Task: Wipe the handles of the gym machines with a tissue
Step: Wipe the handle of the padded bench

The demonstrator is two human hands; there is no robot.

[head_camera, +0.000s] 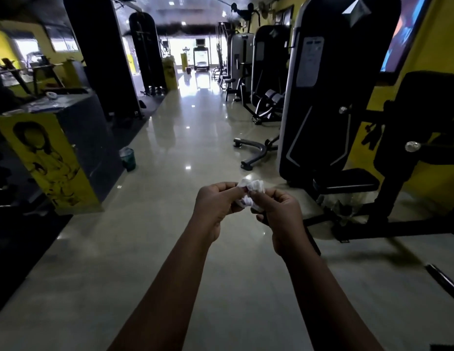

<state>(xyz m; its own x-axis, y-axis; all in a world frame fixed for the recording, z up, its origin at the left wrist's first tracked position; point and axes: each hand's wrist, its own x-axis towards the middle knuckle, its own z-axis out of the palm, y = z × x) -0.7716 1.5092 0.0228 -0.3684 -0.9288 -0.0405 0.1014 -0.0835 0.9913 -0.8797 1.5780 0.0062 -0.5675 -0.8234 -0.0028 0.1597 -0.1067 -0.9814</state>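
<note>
The tall black gym machine (322, 102) carries a pale grey label plate (309, 62) on its front, but the print there is too blurred to read. Well to the left of this machine, across the shiny floor (195, 138), stands a yellow panel (51, 163) with a black drawing of a figure. Just left of the machine's padded seat (347, 182), both hands are held above the floor. The left hand (215, 206) and the right hand (279, 211) have curled fingers and together pinch one crumpled white tissue (251, 192). The tissue is in the air, near the machine but not touching it. A small green bin (128, 158) stands left of the machine.
</note>
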